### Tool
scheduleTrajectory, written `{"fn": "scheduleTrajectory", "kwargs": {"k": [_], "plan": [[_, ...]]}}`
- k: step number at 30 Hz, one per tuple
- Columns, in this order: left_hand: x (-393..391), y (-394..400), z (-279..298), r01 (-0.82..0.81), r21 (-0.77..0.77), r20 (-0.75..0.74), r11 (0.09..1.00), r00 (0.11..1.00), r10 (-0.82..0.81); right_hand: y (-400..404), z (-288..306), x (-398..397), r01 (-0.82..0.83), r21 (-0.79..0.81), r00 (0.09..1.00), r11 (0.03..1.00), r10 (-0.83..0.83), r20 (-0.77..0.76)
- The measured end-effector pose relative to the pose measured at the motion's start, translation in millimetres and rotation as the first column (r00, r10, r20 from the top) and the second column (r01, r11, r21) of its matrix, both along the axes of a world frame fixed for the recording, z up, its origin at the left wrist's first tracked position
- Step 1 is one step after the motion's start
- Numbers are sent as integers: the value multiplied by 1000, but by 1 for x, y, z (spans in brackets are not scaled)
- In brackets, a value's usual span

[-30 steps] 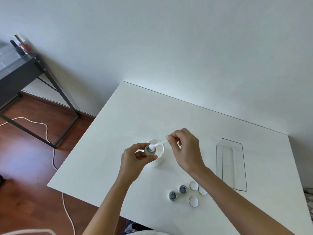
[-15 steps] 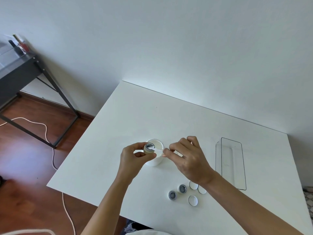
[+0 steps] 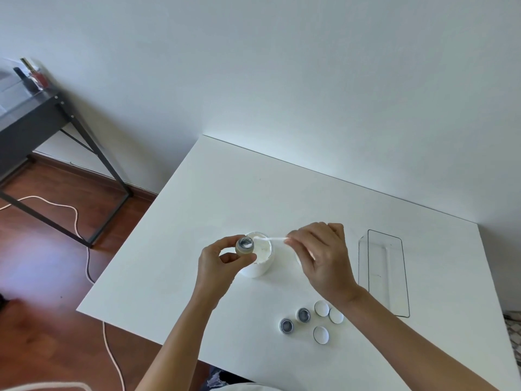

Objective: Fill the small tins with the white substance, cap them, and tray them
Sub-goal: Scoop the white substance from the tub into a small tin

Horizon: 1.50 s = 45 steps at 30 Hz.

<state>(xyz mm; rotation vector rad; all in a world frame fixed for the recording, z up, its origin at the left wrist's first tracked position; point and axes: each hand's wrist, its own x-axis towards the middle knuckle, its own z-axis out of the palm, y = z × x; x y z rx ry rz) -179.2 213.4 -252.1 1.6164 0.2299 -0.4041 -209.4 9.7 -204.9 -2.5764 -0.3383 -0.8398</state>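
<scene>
Left hand (image 3: 215, 263) pinching small tin (image 3: 244, 246) by sides, over jar (image 3: 259, 258) at table (image 3: 214, 198) centre. Right hand (image 3: 324, 258) gripping thin spatula (image 3: 272, 239), tip dipping in jar. Tin likely light, stiff, slick; holding at wall is best. Tray (image 3: 383, 272) sitting at 3 o'clock; dark desk (image 3: 31, 119) standing at 10 o'clock.

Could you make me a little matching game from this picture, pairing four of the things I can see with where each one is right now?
Things:
1. small tin with some white in it
2. thin white spatula
3. clear tray
4. three white caps

Places:
A. lying on the table's near edge, beside two open tins
B. pinched in the right hand, tip over the white jar
C. standing on the table at the right, nothing in it
D. held up in the left hand

Pairs: 1-D, 2-B, 3-C, 4-A
</scene>
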Motion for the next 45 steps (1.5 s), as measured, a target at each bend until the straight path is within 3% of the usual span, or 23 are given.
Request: {"fn": "scheduleTrajectory", "kwargs": {"k": [3, 6, 12, 17, 20, 26, 32, 38, 45], "plan": [[-1, 1, -3, -36, -21, 3, 999, 999, 36, 1, 1, 5, 100, 270, 989, 958, -67, -130], [-2, 2, -6, -55, -43, 27, 998, 998, 56, 1, -5, 15, 194, 347, 960, 918, -105, -260], [-7, 3, -9, -83, -80, 66, 993, 994, 89, 9, -34, 27, 160, -26, 896, 987, -156, -417], [-10, 2, -9, -62, -126, 79, 990, 994, 72, 14, -43, 38, 104, -337, 902, 936, -232, -365], [-10, 3, -11, -50, -143, 81, 988, 995, 62, 17, -47, 41, 69, -419, 879, 906, -254, -403], [-10, 4, -12, -42, -173, 87, 984, 994, 58, 19, -62, 41, 81, -266, 786, 960, -226, -576], [-11, 6, -16, -37, -178, 103, 983, 993, 56, 18, -61, 37, 257, -28, 692, 966, -204, -693], [-11, 7, -21, -67, -180, 106, 981, 991, 87, 9, -54, 34, 496, 218, 585, 840, -139, -799], [-11, 7, -23, -65, -174, 90, 983, 993, 82, -4, -42, 31, 631, 365, 554, 684, -68, -830]]}}
